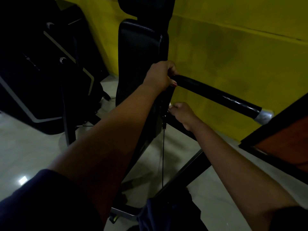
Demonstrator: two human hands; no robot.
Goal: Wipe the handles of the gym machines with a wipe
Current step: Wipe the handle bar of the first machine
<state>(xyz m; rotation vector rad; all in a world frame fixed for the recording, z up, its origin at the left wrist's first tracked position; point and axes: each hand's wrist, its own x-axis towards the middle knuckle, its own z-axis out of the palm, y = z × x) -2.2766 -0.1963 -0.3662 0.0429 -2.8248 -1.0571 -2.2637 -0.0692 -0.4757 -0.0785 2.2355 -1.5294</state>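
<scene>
A long black padded handle (pixel 216 93) with a silver end cap runs from the machine's upright out to the right. My left hand (pixel 160 75) grips the inner end of this handle where it meets the upright. Below it my right hand (pixel 181 115) curls round a lower black bar (pixel 179 126), with a small white piece of wipe (pixel 170 106) showing at the fingertips. Most of the wipe is hidden inside the hand.
A black padded backrest (pixel 140 60) stands behind the hands. A thin cable (pixel 163 157) hangs down to the pale tiled floor (pixel 33 155). Another dark machine (pixel 41 72) fills the left. A yellow wall (pixel 233 47) is behind; an orange-brown panel (pixel 286 139) sits at right.
</scene>
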